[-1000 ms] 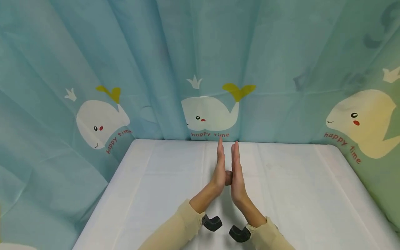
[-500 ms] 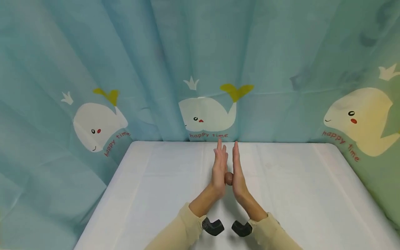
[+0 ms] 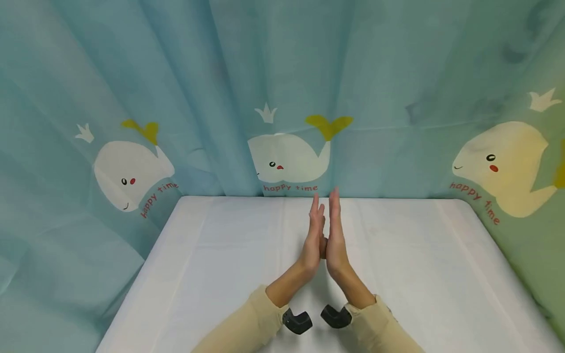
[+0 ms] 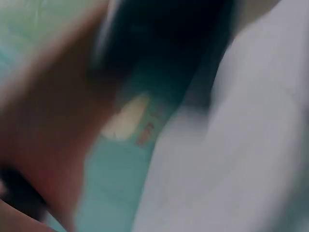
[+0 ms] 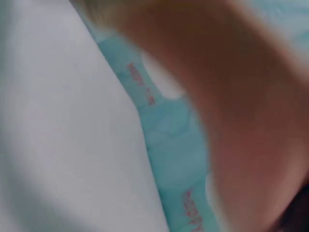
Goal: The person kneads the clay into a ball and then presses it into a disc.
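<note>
A small brown rounded lump (image 3: 324, 250) sits between the two palms, held up over the white table (image 3: 229, 260). Most of it is hidden by the hands in the head view. My left hand (image 3: 311, 247) presses it from the left with straight fingers pointing away from me. From the other side my right hand (image 3: 337, 245) presses with its palm flat and its fingers straight. Both wrist views are blurred: a large part of the left hand (image 4: 53, 125) fills one, the right hand (image 5: 246, 111) the other, and the lump cannot be made out there.
A blue-green curtain (image 3: 379, 73) printed with white whales hangs behind and beside the table. Black wrist cameras, the left one (image 3: 297, 321) and the right one (image 3: 336, 316), jut inward below the hands, close to each other.
The palms have slid back and forth against each other with the lump between them; the right fingertips now reach farther forward than the left. Less of the lump shows. The head view has shifted slightly.
</note>
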Demonstrator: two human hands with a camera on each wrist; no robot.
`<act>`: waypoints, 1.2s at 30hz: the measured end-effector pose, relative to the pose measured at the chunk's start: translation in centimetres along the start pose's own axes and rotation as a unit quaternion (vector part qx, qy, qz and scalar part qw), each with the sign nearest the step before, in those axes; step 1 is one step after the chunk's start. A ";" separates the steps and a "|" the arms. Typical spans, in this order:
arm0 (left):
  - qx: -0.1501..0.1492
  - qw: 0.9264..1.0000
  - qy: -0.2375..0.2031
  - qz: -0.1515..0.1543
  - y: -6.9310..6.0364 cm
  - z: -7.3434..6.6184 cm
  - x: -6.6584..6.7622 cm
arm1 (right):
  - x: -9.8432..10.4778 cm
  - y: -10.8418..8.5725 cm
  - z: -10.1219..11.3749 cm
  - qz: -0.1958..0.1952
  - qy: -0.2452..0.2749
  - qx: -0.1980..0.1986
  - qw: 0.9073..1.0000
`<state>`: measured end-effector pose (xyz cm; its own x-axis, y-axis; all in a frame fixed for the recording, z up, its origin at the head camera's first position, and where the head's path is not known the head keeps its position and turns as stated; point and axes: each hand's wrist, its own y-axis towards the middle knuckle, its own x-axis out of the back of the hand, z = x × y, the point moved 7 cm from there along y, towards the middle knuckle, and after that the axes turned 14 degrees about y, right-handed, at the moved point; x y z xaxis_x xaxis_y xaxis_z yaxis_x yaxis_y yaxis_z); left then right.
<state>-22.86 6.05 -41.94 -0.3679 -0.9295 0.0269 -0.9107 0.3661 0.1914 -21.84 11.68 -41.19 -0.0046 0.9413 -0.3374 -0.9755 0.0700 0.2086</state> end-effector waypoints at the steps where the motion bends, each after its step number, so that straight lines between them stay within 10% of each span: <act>1: -0.010 1.000 0.006 0.009 -0.1 -0.7 -0.3 | 0.5 0.4 -0.1 -0.010 0.010 -0.007 1.000; 6: 0.003 1.000 0.015 -0.002 0.4 -1.7 0.1 | 1.0 0.9 -0.9 -0.001 0.027 -0.005 1.000; 12: 0.034 0.996 0.056 -0.055 2.1 0.4 2.3 | -1.5 -1.3 -0.7 0.063 -0.036 0.045 0.996; 17: 0.036 0.996 0.078 -0.003 1.3 1.5 0.7 | -0.4 -0.3 -0.2 0.027 -0.023 0.038 0.999; 28: 0.060 0.997 -0.044 0.011 -0.9 -0.9 -0.4 | 2.0 3.2 -0.3 -0.002 0.016 -0.005 1.000; 36: 0.031 0.998 0.034 -0.044 1.1 -0.9 1.8 | -1.2 0.8 -1.2 0.056 -0.008 -0.004 0.998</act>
<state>-24.40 4.71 -40.83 -0.2735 -0.9586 0.0791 -0.9497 0.2822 0.1356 -22.83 10.24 -41.70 -0.1098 0.9484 -0.2974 -0.9709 -0.0383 0.2363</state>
